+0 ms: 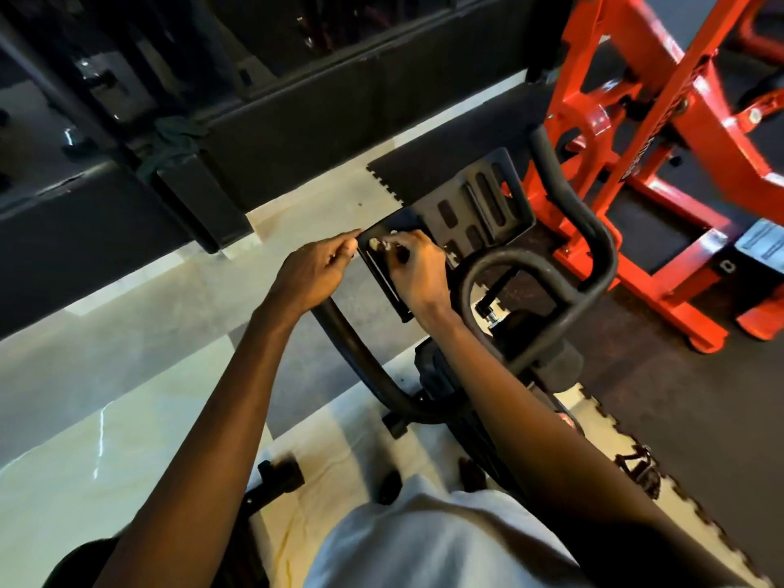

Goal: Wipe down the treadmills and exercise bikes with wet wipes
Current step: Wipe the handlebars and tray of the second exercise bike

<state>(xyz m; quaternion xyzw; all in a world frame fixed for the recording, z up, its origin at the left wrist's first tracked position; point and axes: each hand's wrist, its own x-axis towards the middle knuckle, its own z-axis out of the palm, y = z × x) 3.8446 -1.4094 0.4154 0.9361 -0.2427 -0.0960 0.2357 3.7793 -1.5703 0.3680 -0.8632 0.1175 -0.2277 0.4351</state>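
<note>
Head view, looking down over the front of an exercise bike (pixel 428 371). L hand (pixel 314 269): fingers curled, thumb & forefinger pinching the near-left corner of the bike's black holder plate (pixel 479 210). R hand (pixel 418 269): knuckles up, fingertips bunched round a small whitish wad, prob. the wet wipe (pixel 375 244). The wad is held against the plate's top face just beside the L thumb and is mostly hidden under the fingers. Both forearms reach fwd from the bottom edge, above a white shirt (pixel 424 545). The plate is tilted, w/ several oblong slots in its far half. It sits at the front of the black tubular handlebar (pixel 551 269), whose loop curves round to the R of the R wrist. Another branch of the handlebar runs down from under the L wrist toward the bike's body. Background: orange machine frame (pixel 636 133) at upper R, standing on a dark rubber mat (pixel 700 396) w/ toothed interlocking edges. Pale glossy floor tiles (pixel 127 418) lie at L & under the bike, and a black padded structure (pixel 297 112) runs across the top. At lower R, near the mat's edge, is what looks like a pedal (pixel 640 464), too blurred to be sure.
</note>
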